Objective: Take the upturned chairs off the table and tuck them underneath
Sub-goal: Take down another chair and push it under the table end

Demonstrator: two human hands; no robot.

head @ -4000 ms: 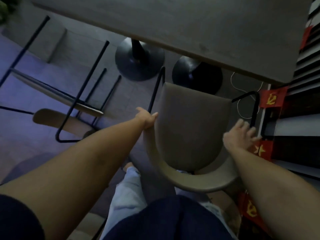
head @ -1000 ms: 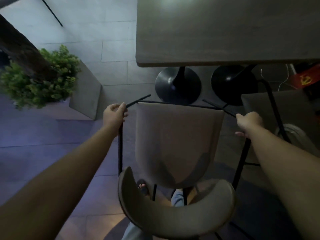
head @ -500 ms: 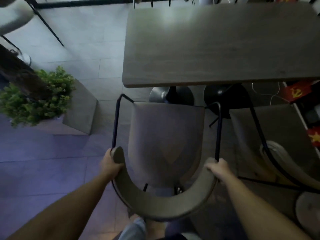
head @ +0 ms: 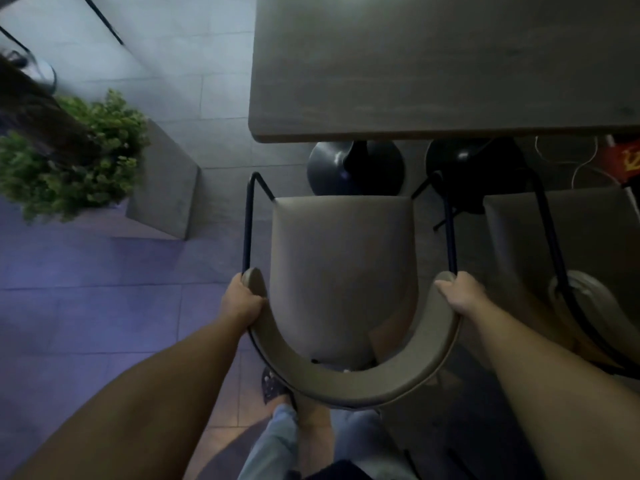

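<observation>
A grey chair with a curved backrest and thin black frame stands upright on the floor in front of me. Its seat front points at the dark wooden table. My left hand grips the left end of the backrest and my right hand grips the right end. The seat front stops short of the table's near edge. A second grey chair stands upright just to the right, beside the first.
Two round black table bases sit under the table's near edge. A potted green plant in a grey planter stands to the left. White cables and a red flag lie at the right. My feet are below the chair.
Four seconds ago I was handling the other chair at the right. My hands went from this chair's black frame to the backrest ends, and it now stands slightly closer to the table.
</observation>
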